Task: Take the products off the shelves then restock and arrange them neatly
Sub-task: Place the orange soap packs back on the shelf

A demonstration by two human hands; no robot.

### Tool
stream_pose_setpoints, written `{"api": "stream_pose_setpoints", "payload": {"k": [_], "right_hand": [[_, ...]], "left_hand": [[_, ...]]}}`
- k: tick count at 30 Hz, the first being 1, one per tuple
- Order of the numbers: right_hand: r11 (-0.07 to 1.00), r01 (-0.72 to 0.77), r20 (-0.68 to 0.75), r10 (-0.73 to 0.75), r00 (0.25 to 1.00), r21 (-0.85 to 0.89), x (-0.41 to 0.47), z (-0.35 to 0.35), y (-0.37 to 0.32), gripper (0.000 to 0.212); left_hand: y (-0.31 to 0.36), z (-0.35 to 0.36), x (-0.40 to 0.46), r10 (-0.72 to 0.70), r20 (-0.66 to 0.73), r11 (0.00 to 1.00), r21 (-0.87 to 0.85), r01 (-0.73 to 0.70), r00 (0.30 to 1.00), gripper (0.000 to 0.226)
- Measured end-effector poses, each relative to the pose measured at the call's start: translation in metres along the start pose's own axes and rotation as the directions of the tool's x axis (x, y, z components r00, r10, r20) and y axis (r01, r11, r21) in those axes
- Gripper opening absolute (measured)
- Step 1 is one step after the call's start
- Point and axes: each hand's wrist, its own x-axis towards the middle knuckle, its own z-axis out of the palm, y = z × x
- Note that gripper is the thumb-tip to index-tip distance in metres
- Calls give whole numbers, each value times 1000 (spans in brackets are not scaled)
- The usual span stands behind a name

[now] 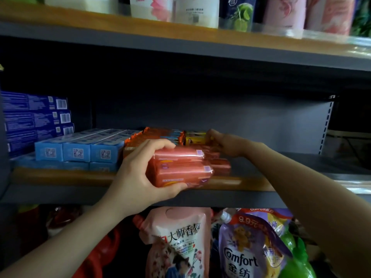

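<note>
Fingers (160, 144) of left hand (138, 173) curl round a stack of orange-red plastic-wrapped soap bars (180, 167) at the near shelf edge (60, 176) | right hand (226, 143) reaches far – grip cannot be told – touching yellow packs (195, 138) | advice: slide stack flush right of light-blue cartons (78, 150) – keep level.
</note>
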Motion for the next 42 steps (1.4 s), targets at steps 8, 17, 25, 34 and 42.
{"api": "stream_pose_setpoints", "payload": {"k": [8,17,25,34,42], "right_hand": [[1000,12,54,-12,998,-10,0,0,-4,11],[999,-14,23,15,1000,-39,-17,-8,-15,42],[971,-62,211,12,977,232,-26,0,-7,62],[969,-164,-173,132,976,-187,-10,-1,-12,44],[999,-34,-196,35,980,6,-37,-14,-8,8]], "left_hand": [[-6,4,-15,-117,-2,982,-152,116,993,63],[-2,6,-16,-142,10,958,-251,140,990,59],[0,6,-15,-162,21,949,-270,161,987,58],[2,2,-1,-188,24,936,-300,187,982,55],[29,25,52,-175,103,979,-85,184,979,52]]}}
